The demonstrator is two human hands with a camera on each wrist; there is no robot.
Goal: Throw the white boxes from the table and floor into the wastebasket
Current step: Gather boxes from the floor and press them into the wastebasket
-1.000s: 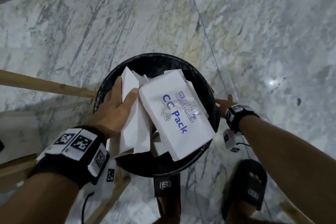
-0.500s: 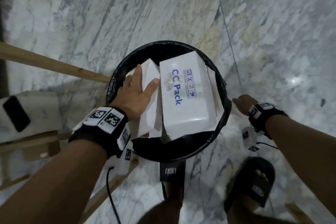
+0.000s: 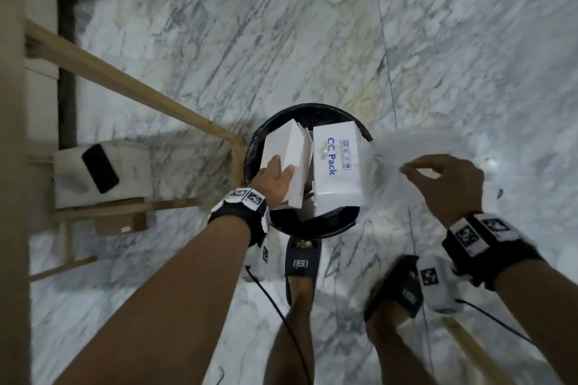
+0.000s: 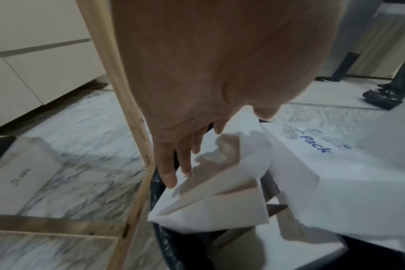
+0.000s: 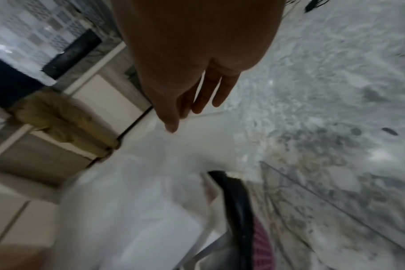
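Observation:
The black wastebasket (image 3: 312, 226) stands on the marble floor in front of my feet and holds several white boxes. A plain white box (image 3: 291, 150) leans at its left side, and a box printed "CC Pack" (image 3: 339, 187) lies beside it. My left hand (image 3: 275, 180) rests on the plain box (image 4: 220, 201) with straight fingers (image 4: 171, 164). My right hand (image 3: 444, 181) holds another white box (image 3: 406, 147), blurred by motion, above the basket's right rim. In the right wrist view that box (image 5: 150, 182) hangs under the hand (image 5: 192, 73), over the rim (image 5: 236, 201).
A wooden table frame (image 3: 125, 81) runs along the left. On its lower shelf sit a white box (image 3: 131, 172) with a black phone (image 3: 100, 169) on it and a cardboard box (image 3: 120, 225). My slippered feet (image 3: 301, 262) stand close behind the basket. Another person's foot (image 4: 382, 96) stands further off.
My right hand has come up from the floor beside the basket, holding a white box, to the basket's right rim. The left hand stays on the plain box. My head has risen.

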